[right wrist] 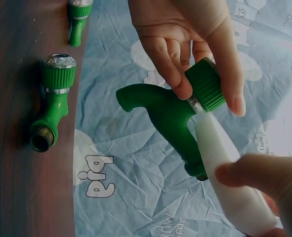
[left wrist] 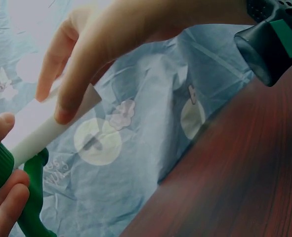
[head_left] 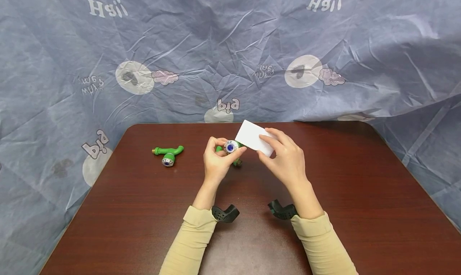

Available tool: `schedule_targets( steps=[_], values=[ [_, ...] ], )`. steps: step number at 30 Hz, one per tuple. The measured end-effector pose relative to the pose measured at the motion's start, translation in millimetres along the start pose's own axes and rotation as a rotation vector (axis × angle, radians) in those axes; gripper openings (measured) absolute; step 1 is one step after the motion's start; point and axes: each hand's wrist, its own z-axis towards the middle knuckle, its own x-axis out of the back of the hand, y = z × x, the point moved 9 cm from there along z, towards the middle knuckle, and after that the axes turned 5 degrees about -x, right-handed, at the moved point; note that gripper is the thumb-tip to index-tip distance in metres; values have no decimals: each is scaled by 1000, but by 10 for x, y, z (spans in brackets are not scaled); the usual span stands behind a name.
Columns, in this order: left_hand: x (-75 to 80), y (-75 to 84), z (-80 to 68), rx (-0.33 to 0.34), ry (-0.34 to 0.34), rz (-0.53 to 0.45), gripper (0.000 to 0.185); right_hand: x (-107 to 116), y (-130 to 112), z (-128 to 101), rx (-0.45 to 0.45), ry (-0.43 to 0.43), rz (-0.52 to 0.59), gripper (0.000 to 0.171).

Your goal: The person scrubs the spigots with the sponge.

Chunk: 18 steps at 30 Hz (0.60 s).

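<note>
My left hand (head_left: 217,163) pinches a green tap (right wrist: 168,118) by its ribbed knob, between thumb and fingers. The tap is off the table, and its knob's silver end with a blue centre faces the head view. Held in my right hand (head_left: 288,159) is a white rectangular block (head_left: 252,135) that looks like a sponge. Thumb and fingers grip its sides. In the right wrist view the block's narrow end touches the tap just below the knob, near the silver collar.
Another green tap (head_left: 168,155) lies on the left of the brown wooden table (head_left: 126,227). The right wrist view shows two taps on the table, one nearer (right wrist: 54,98) and one farther (right wrist: 79,22). A printed grey-blue cloth (head_left: 201,59) hangs behind the table.
</note>
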Motion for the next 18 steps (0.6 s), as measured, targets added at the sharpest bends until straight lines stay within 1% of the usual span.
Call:
schedule_targets(
  steps=[1, 2, 3, 4, 5, 8, 11, 13, 16, 18],
  values=[
    [-6, 23, -7, 9, 7, -4, 45, 11, 5, 1, -9, 15, -11, 36],
    [-21, 95, -19, 23, 11, 5, 46, 24, 10, 2, -16, 30, -13, 36],
    [-19, 83, -15, 19, 10, 4, 47, 36, 11, 3, -19, 40, -12, 36],
    [-26, 127, -21, 32, 15, 4, 48, 45, 13, 3, -18, 48, 0, 36],
    [-23, 111, -24, 30, 18, -5, 47, 47, 12, 4, -14, 50, 16, 36],
    [-25, 128, -35, 43, 31, -23, 48, -4, 2, -5, 18, 8, 49, 37],
    [-18, 114, -36, 32, 37, -41, 48, -53, 7, -13, 31, -25, 55, 38],
    [-26, 159, -33, 44, 43, -62, 49, -46, 31, -9, 14, -12, 37, 39],
    [-14, 119, -20, 21, 46, -58, 47, 3, 81, -2, -29, 33, 19, 40],
    [-17, 176, -19, 23, 52, -59, 47, 23, 99, 2, -44, 49, 18, 40]
  ],
)
